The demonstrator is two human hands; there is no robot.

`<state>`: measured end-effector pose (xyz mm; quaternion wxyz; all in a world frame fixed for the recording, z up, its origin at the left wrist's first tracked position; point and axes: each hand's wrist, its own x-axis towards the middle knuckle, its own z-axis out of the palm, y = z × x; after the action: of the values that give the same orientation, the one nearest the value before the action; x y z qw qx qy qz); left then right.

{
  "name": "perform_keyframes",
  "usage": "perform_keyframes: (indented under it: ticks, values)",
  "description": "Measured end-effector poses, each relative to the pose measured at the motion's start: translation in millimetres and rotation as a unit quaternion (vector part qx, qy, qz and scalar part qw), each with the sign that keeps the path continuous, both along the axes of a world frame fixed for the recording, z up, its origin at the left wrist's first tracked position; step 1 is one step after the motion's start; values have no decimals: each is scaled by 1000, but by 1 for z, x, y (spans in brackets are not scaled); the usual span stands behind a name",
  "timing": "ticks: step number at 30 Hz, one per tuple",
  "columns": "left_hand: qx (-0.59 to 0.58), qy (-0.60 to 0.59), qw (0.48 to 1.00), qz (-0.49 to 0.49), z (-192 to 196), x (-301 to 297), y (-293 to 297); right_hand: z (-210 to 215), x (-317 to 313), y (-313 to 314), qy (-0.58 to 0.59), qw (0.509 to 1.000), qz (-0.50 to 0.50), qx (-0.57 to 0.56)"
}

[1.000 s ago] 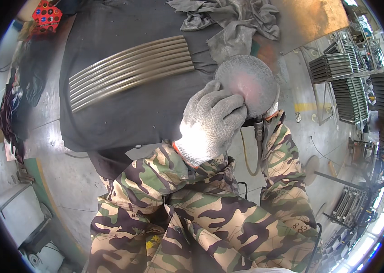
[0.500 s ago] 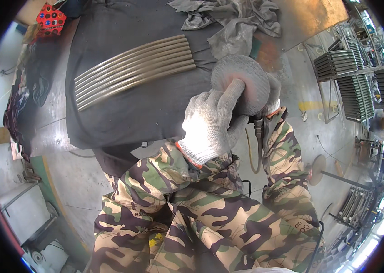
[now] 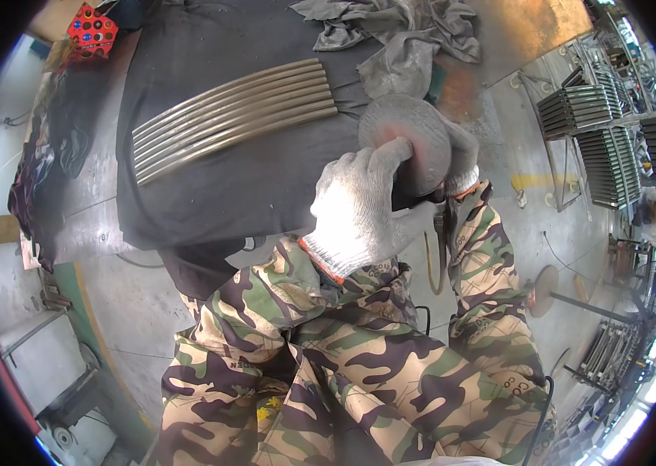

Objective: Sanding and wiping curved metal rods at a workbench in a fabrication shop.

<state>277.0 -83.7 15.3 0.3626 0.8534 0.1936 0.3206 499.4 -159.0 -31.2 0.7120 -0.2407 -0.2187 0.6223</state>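
A round grey sanding disc with a reddish centre faces me, tilted, above the near right part of the cloth-covered table. My left hand, in a grey knit glove, has its curled fingers at the disc's centre; its thumb is blurred lower down. Behind the disc, my gloved right hand grips the disc sander, whose body is mostly hidden by the disc and my left hand. A hose hangs below it. Left of my hands, several slightly curved metal tubes lie side by side on the dark cloth.
Crumpled grey rags lie at the table's far side. A red patterned box stands at the far left. To the right are racks of metal tubes and a round plate on a stand. My camouflage-clad legs are below.
My left index finger, stretched over the disc's centre before, is now bent there. The disc has shifted slightly left and turned a little. My right hand keeps its hold.
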Motion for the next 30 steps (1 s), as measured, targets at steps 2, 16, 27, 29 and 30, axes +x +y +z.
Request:
perform_keyframes:
  ticks: [2,16,27,29,30]
  values:
    - [-37,3,999,4,17,2,1,5,-4,4,-141,987,-32,-76]
    - [-216,72,973,32,12,4,15,11,-13,2,-127,989,-31,-74]
    - [82,140,985,-54,16,8,83,16,-7,2,-189,977,-35,-95]
    - [63,126,988,-70,13,8,94,21,-13,2,-275,952,-75,-114]
    - [44,144,985,-82,14,6,98,20,-14,3,-275,952,-70,-114]
